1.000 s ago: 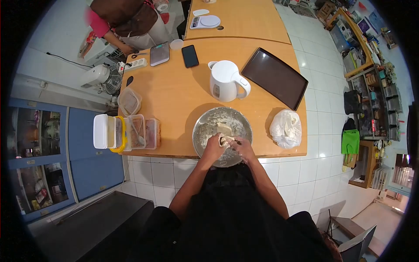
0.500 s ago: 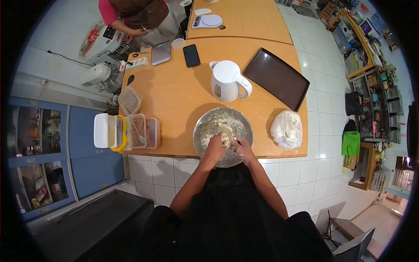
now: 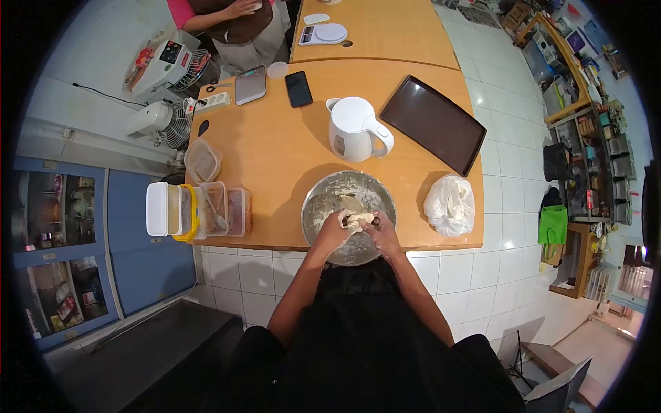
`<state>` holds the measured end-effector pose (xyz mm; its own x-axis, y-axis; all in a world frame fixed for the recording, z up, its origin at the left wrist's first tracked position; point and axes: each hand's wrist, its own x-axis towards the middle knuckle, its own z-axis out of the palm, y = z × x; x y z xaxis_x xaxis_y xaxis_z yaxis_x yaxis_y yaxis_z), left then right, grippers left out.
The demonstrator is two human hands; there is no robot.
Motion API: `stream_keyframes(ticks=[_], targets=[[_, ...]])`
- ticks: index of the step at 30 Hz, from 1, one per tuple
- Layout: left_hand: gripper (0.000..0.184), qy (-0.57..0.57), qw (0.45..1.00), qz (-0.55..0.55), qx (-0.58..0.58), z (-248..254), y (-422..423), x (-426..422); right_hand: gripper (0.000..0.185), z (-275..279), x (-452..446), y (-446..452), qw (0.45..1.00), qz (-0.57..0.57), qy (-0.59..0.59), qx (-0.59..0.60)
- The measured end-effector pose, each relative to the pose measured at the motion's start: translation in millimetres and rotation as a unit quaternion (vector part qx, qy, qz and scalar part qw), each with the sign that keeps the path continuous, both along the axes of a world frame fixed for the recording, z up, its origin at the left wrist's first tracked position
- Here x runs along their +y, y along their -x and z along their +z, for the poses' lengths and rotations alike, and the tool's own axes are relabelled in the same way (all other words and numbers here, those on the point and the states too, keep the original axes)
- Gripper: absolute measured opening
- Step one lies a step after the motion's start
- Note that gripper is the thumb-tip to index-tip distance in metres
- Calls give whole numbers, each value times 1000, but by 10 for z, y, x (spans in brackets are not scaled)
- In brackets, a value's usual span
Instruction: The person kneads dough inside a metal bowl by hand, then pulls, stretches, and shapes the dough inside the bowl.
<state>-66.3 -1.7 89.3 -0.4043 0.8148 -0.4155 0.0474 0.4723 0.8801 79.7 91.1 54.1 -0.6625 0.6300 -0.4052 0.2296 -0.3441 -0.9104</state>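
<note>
Person wears a blk top (image 3: pixel 372 344), matte & plain, filling btm ctr of the frame. Soft folds run across the chest; a deeper blk section sits up near frame ctr, can't tell if apron or same garment. Sm. white mark (image 3: pixel 275 381), btm ctr-left, too tiny to read. L sleeve (image 3: pixel 253 354) & R sleeve (image 3: pixel 482 354) also blk, loose, ending approx. at elbows. L forearm (image 3: pixel 297 296) & R forearm (image 3: pixel 421 296) bare, slim. L hand (image 3: pixel 332 234) & R hand (image 3: pixel 384 238) bare too, w/ whitish residue on fingers.

Person (image 3: pixel 237 31) cropped at top, fingertips (image 3: pixel 349 219) unclear
</note>
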Motion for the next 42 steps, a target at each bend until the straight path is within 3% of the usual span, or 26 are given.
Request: stream_keyframes(ticks=[2,5,7,10,11,14,20,23,26,28,35,38,42], targets=[[48,10,986,2,-168,44,70,-25,25,108,-10,18,1000,-3,-14,0],[48,-102,931,19,-349,-293,121,-248,25,148,26,23,998,-6,-56,-19],[52,-94,948,17,-304,-166,86,-265,26,87,8,31,991,-1,-118,-57],[60,-100,973,46,-203,-212,77,-199,34,86,-15,18,998,-40,44,37],[64,-104,979,61,-165,-264,56,-178,37,88,-22,15,997,-31,37,53],[56,-105,968,48,-221,44,-31,-103,47,60,-22,14,996,-13,32,86],[37,-60,998,19,-22,-96,-21,-79,55,180,7,2,994,-16,86,63],[36,-14,957,127,-260,15,-61,-13,50,339,71,9,988,-1,140,60],[42,-96,918,118,-367,-64,-41,-72,45,333,74,10,991,37,113,68],[45,-88,945,87,-302,-47,-56,-97,41,208,43,22,996,26,71,37],[58,-132,988,6,-85,84,-18,-65,44,315,42,3,990,14,131,48],[67,-90,995,-30,-11,96,-13,-79,45,323,55,63,993,39,106,37],[71,-71,996,-49,-19,127,29,-92,45,411,79,119,991,78,112,4]])
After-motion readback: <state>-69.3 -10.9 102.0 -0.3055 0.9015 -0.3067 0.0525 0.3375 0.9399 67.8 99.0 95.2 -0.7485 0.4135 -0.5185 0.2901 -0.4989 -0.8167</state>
